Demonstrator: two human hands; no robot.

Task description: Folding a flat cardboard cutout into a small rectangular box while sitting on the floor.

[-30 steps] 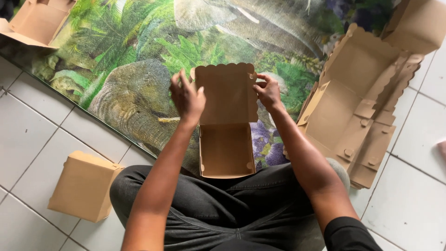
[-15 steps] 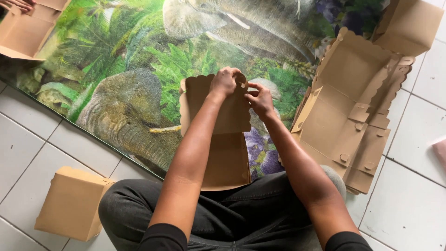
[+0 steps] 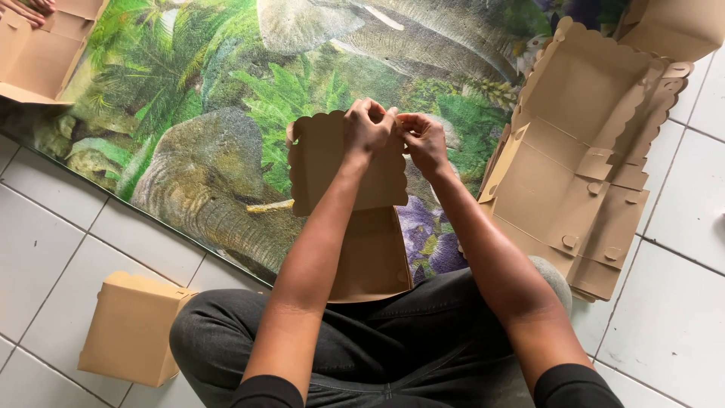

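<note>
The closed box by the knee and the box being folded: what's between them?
In the head view, the person's left leg in dark trousers separates the closed box from the half-folded box.

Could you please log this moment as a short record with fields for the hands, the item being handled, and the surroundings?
left hand: left hand pinches the top right corner of the box lid
right hand: right hand pinches the same corner, beside the left
item held: open brown cardboard box with scalloped lid, resting against the lap
to the right: stack of flat unfolded boxes on the floor
lower left: closed brown box on white tile floor
underlay: mat with jungle and elephant print
top left: another person's hand at an open box
</note>
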